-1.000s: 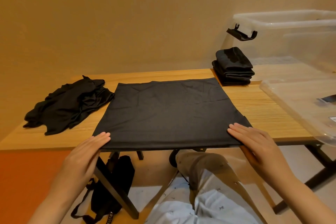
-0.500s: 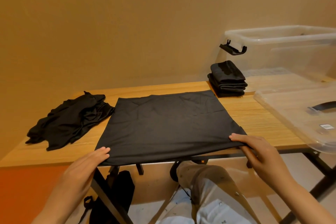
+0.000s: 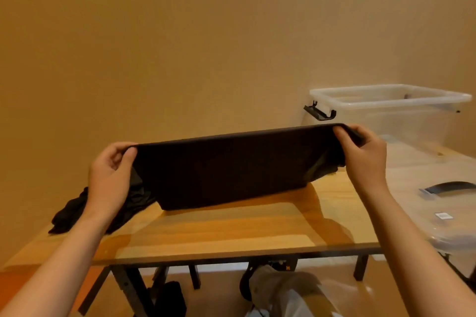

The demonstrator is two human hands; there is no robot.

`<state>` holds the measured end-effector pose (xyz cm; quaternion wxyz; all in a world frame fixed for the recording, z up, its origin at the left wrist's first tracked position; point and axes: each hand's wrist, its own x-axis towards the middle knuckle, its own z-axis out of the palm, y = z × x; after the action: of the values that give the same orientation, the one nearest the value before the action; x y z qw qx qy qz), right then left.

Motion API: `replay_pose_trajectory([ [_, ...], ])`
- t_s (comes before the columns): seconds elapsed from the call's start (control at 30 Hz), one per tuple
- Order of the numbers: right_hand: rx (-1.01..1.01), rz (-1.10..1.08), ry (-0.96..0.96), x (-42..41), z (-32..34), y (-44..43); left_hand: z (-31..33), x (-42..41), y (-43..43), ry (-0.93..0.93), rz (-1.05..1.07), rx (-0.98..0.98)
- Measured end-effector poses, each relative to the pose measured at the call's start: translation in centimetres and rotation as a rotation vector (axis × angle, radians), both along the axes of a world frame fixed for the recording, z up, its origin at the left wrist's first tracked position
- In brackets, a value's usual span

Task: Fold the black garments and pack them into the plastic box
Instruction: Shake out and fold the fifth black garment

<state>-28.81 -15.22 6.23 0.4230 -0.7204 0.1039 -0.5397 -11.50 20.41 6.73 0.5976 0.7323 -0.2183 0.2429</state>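
Observation:
A black garment [image 3: 231, 172] is lifted off the wooden table [image 3: 231, 229], its near edge raised and stretched between my hands, its lower part still touching the tabletop. My left hand [image 3: 110, 175] pinches the left corner; my right hand [image 3: 363, 154] pinches the right corner. A crumpled pile of black garments [image 3: 69, 213] lies at the table's left, partly behind my left forearm. The clear plastic box [image 3: 401, 116] stands at the back right, open at the top. The raised cloth hides the folded stack.
The box's clear lid [image 3: 438, 203] with a black handle lies at the table's right end. A black latch [image 3: 319, 112] sticks out from the box's left side. Under the table are metal legs, a dark bag [image 3: 167, 298] and my knee.
Both hands went from resting on the flat garment's near corners to pinching them and lifting that edge up and away from me. The view tilted upward.

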Motion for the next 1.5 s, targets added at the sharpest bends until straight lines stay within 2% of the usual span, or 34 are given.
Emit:
replay_pose_trajectory([
  [0.23,-0.018,-0.015,-0.165,-0.3,7.7,0.8,8.1,1.2,-0.1,-0.104,0.027,-0.250],
  [0.4,-0.034,-0.050,-0.142,1.1,10.1,0.1,10.7,3.2,-1.1,-0.062,0.036,-0.302],
  [0.53,-0.044,-0.064,0.081,4.6,8.3,-2.5,8.4,7.6,-2.5,0.144,-0.015,-0.081],
  [0.67,-0.065,-0.043,0.523,10.1,3.8,-5.3,2.1,13.1,-4.3,0.388,-0.131,0.297],
  [0.73,-0.118,-0.066,0.696,13.0,1.2,-6.4,-1.0,15.4,-5.2,0.442,-0.129,0.414],
  [0.8,-0.183,-0.114,0.787,15.6,-1.0,-7.3,-2.8,17.2,-6.2,0.470,-0.098,0.473],
  [1.03,-0.357,-0.265,0.873,22.7,-3.7,-8.5,-4.9,24.2,-8.1,0.425,0.027,0.530],
  [1.17,-0.367,-0.273,0.866,25.6,-4.6,-8.9,-5.8,26.6,-9.7,0.375,0.048,0.599],
  [1.27,-0.495,-0.225,0.889,26.2,-5.9,-7.9,-6.8,26.5,-10.7,0.343,0.027,0.646],
  [1.33,-0.543,-0.143,0.915,25.8,-6.4,-5.8,-7.4,25.1,-11.0,0.259,-0.002,0.781],
  [1.4,-0.567,-0.021,0.963,24.5,-6.5,-2.5,-8.0,22.3,-10.9,0.127,-0.039,1.055],
  [1.5,-0.656,0.194,0.935,20.9,-6.9,4.6,-8.6,16.4,-9.2,0.108,-0.239,1.262],
])
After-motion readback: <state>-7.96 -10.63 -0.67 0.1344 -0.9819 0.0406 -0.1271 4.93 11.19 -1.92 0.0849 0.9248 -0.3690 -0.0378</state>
